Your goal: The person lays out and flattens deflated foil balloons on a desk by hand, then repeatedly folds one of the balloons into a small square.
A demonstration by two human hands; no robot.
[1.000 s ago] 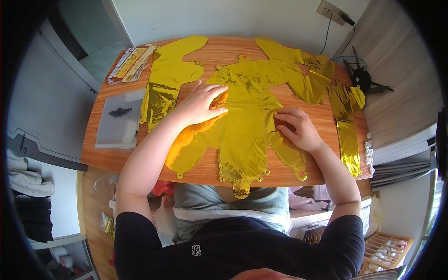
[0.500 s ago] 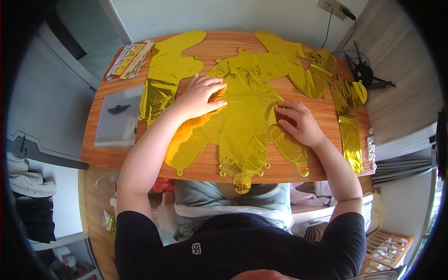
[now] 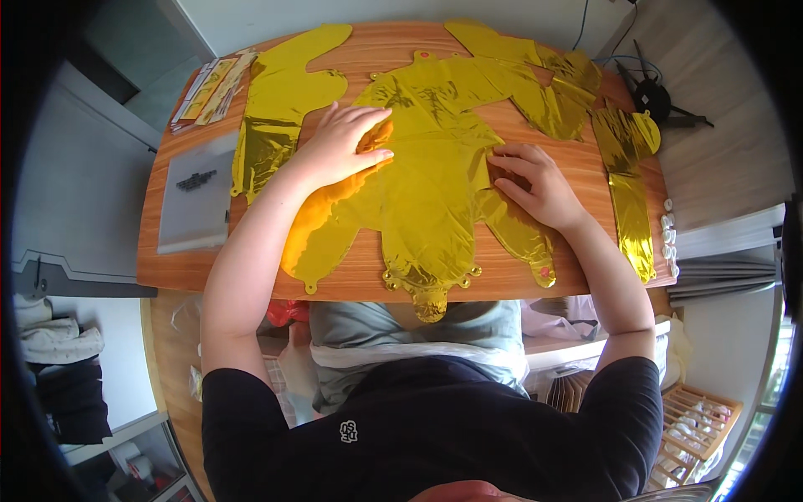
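Observation:
A flat, uninflated gold foil balloon (image 3: 428,197) with several lobes lies across the middle of the table, its knobbed lower end reaching over the front edge. My left hand (image 3: 341,149) rests on its left side, thumb and fingers apart, with an orange reflection on the foil beneath. At the right side, my right hand (image 3: 535,182) lies with curved fingers, the fingertips touching the foil's edge and the thumb held apart from them. Neither hand visibly grips anything.
More flat gold foil pieces lie at the left (image 3: 284,92) and right (image 3: 623,192) of the wooden table (image 3: 192,272). A clear plastic sheet (image 3: 180,222) and printed papers (image 3: 213,92) are at the left. A black device (image 3: 652,102) with cables stands back right, small white pieces (image 3: 668,234) along the right edge.
The whole view has shifted, so the table and balloon sit higher in the picture. Both hands keep nearly the same places on the foil.

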